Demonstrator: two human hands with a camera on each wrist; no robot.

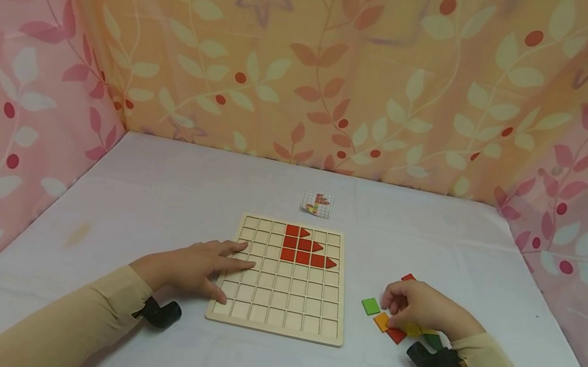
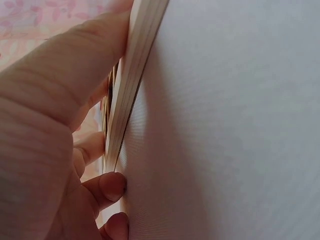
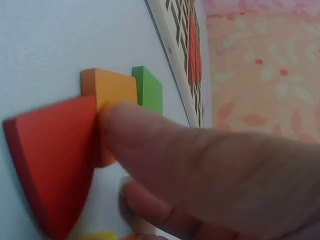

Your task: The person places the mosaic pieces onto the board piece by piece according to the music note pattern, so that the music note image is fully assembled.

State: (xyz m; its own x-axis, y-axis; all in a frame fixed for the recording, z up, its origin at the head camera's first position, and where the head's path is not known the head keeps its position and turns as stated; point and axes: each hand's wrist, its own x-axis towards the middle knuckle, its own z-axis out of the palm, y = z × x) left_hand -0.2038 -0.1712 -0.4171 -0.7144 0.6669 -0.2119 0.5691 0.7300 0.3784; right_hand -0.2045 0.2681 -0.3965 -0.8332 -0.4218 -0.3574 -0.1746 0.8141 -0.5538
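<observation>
I'm resting my left hand (image 1: 199, 265) along the left side of the wooden grid board (image 1: 299, 288), fingers spread and gripping nothing, the thumb lying over the edge near the close corner. Three red rows (image 1: 304, 246) with pointed tips are already sitting in the board's upper right part, while the rows below are lying bare. Over on the right of the bench (image 1: 166, 174), I'm seemingly choosing a loose piece. To be doing this well, I should be checking the picture card (image 1: 316, 204) behind the board for colour and place, taking one piece by its opposite edges, and pressing lightly with my left hand so the board isn't sliding.

My right hand (image 1: 417, 305) is hanging palm down over the pieces, fingers bent inward, thumb apart from the nearest finger. The thumb is reaching across the orange square (image 3: 117, 87), seemingly touching it; whether my fingers are holding anything, I cannot tell. The green square (image 1: 370, 306) is lying just beyond, and a curved red piece (image 3: 55, 160) is lying beside the orange one.
</observation>
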